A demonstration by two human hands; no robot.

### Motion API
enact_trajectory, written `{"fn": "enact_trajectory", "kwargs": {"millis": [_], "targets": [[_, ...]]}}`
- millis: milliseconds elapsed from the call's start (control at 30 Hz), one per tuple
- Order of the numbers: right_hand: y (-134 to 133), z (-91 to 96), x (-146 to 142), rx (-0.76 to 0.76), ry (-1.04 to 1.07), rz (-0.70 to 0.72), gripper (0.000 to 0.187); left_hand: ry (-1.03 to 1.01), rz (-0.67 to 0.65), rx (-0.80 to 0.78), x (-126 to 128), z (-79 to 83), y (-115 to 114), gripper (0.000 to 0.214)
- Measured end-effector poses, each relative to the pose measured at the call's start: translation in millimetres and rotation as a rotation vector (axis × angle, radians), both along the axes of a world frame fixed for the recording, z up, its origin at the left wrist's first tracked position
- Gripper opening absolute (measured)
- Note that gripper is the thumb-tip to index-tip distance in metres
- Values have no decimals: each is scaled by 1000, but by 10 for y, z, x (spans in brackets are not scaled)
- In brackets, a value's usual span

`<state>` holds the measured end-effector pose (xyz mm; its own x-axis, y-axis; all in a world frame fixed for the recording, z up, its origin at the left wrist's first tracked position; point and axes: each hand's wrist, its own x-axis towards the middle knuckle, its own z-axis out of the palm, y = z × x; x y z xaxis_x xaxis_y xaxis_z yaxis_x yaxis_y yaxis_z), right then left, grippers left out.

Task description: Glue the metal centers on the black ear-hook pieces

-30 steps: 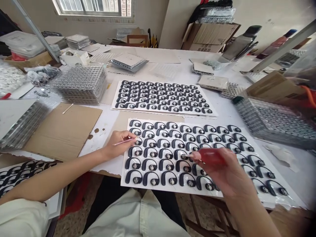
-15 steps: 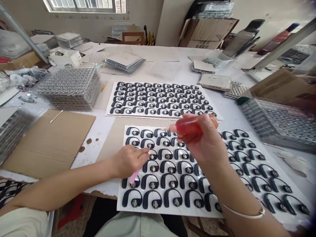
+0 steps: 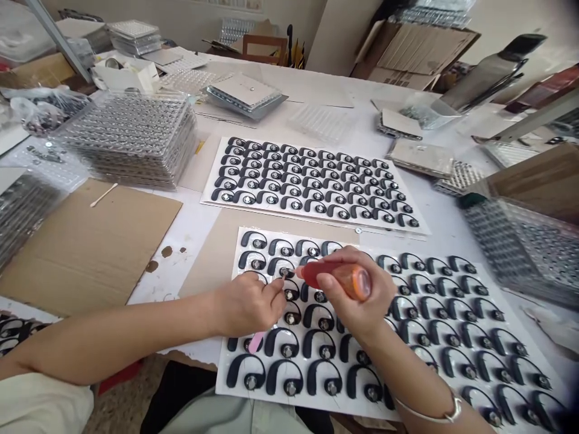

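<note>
My right hand (image 3: 362, 301) is wrapped round a squeeze bottle (image 3: 323, 274) of red liquid with an orange base. Its narrow nozzle points left, at a black hook-shaped piece (image 3: 275, 267) with a shiny round stud. Closed close by, my left hand (image 3: 253, 304) pinches a slim tool with a flat pink end (image 3: 256, 342), which sticks out below the palm. The tool's other end, by the fingertips, is too small to make out. Both hands are over a white sheet (image 3: 221, 386) bearing rows of these black pieces.
Behind lies a second white sheet (image 3: 210, 196) of similar pieces. Brown cardboard (image 3: 90, 253) with a cotton swab (image 3: 104, 195) is at left, near stacked clear trays (image 3: 131, 141). More trays (image 3: 534, 241) and a cardboard box (image 3: 543, 181) stand at right.
My right hand has lowered the bottle and brought its nozzle down and left, close to my left fingertips. The view has tilted downward and shifted slightly.
</note>
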<state>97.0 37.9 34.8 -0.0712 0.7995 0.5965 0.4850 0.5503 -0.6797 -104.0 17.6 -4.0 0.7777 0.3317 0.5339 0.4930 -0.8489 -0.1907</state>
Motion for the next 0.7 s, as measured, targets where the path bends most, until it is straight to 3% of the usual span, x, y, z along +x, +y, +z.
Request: {"fn": "enact_trajectory", "kwargs": {"millis": [133,700], "targets": [[-1,-37,-29,33,-84,15,19,7,-7,1,9,28,-6,12],[11,-92,-43,51,-89,51,18,-20,7,23,18,3,-3,12]]}}
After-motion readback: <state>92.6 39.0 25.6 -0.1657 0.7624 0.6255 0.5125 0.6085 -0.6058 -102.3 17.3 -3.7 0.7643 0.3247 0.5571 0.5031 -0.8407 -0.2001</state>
